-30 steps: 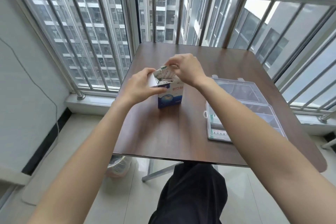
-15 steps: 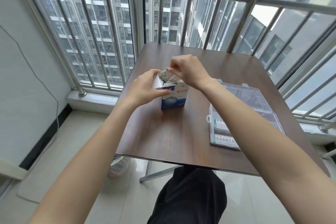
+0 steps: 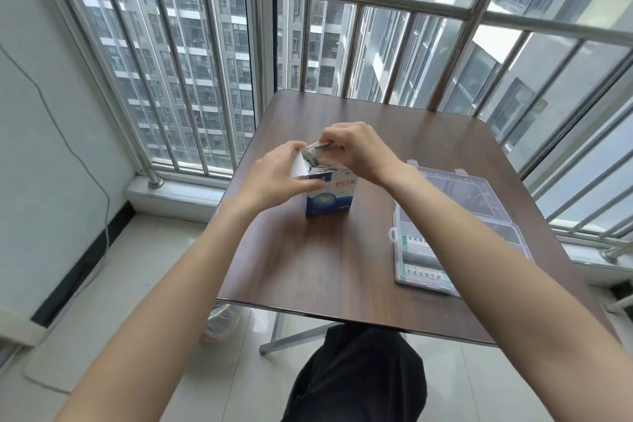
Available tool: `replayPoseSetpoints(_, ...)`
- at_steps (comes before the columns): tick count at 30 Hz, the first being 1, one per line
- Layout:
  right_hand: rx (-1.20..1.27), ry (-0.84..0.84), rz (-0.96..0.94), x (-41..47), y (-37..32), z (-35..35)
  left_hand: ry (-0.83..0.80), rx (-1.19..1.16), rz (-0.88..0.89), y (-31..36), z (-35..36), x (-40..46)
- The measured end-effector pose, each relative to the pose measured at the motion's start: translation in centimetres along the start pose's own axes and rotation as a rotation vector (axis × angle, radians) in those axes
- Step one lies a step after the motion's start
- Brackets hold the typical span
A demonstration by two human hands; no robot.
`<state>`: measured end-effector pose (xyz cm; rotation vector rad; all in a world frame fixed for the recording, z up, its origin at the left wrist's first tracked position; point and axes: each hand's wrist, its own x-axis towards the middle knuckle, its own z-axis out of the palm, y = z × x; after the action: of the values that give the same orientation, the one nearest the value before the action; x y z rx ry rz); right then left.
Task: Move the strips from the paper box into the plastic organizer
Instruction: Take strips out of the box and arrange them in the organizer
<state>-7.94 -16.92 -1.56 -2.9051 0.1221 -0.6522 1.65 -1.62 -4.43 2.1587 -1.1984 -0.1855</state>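
Observation:
A small blue and white paper box point(image 3: 329, 197) stands upright in the middle of the brown table point(image 3: 308, 267), its top flap open. My left hand point(image 3: 274, 175) grips the box's upper left side beside the flap. My right hand point(image 3: 352, 151) is above the opening and pinches a bundle of wrapped strips point(image 3: 320, 147) that stick up out of the box. A clear plastic organizer point(image 3: 455, 226) lies open to the right, with labelled packets in its near compartments.
A steel railing point(image 3: 342, 3) and window bars close off the far and right sides of the table. My dark-clothed knee point(image 3: 356, 373) is under the near edge. A cable point(image 3: 68, 134) hangs on the left wall.
My right hand has lifted the strips slightly higher out of the box. The camera view has shifted a little; my left hand keeps its hold on the box.

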Motion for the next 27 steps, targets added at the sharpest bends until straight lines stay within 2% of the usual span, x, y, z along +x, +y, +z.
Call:
replayPoseSetpoints(4,0.140,0.108,0.112,-0.2,0.5,-1.9,-0.022,-0.028,0.001,-0.1,-0.2,0.3)
replayPoseSetpoints(10,0.448,0.163,0.321,-1.2,2.5,-3.9,-0.045,-0.014,0.012,-0.1,-0.1,0.5)
replayPoseSetpoints(12,0.590,0.204,0.359,-2.0,2.6,-4.2,0.048,0.003,0.031,0.3,-0.3,0.2)
replayPoseSetpoints(14,0.730,0.246,0.389,-2.9,2.8,-4.6,0.238,-0.062,0.123,1.4,-1.0,0.1)
replayPoseSetpoints(16,0.849,0.236,0.400,-3.5,2.5,-5.1,0.320,-0.142,0.217,3.2,-2.1,0.3)
replayPoseSetpoints(18,0.932,0.171,0.372,-4.2,1.9,-6.0,0.215,-0.191,0.279,5.5,-2.9,0.9)
replayPoseSetpoints(21,0.982,0.127,0.317,-5.7,1.3,-7.8,-0.209,-0.323,0.220,9.0,-3.3,1.5)
replayPoseSetpoints(24,0.865,0.141,0.308,-7.9,1.7,-9.6,-0.563,-0.455,0.198,11.2,-2.2,1.4)
replayPoseSetpoints(27,0.639,0.213,0.371,-10.3,2.3,-10.3,-0.639,-0.737,0.147,12.5,0.5,0.7)
